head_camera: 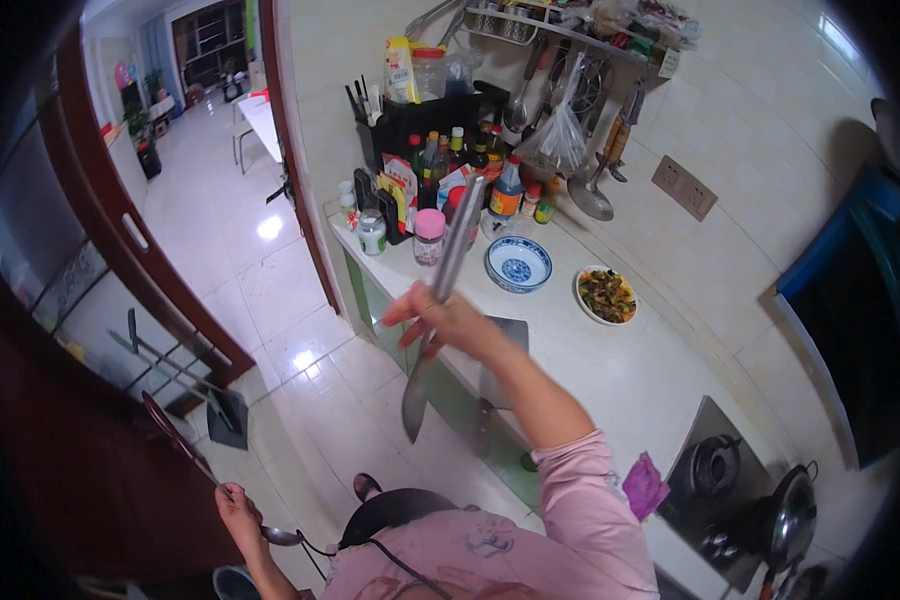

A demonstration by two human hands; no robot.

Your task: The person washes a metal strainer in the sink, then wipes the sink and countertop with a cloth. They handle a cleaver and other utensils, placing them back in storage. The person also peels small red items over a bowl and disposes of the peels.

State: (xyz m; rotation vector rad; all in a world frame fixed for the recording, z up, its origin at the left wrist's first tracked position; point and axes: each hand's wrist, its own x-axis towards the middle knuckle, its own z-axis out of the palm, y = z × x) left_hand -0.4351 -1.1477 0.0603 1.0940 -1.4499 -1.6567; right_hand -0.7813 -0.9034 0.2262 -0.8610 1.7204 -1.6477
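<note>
My right hand (454,324) is raised in front of the counter, gripping a long-handled metal wok spatula (461,244). Its handle points up towards the bottles and its blade hangs below the fingers, over the floor. Low at the left, my left hand (238,511) holds a ladle (184,442) by the shaft. The ladle's dark red handle end slants up and away, while its metal bowl lies close to my clothing. Beyond the right hand, a blue-and-white bowl (518,264) and a white oval plate (579,296) of cooked food (607,295) stand on the counter.
Sauce bottles and jars crowd the counter's far end (390,274). Utensils and a plastic bag (562,139) hang under a wall rack. At right are a gas stove (690,480), a wok (791,517) and a purple cloth (645,486). A dustpan (227,424) stands by the doorway.
</note>
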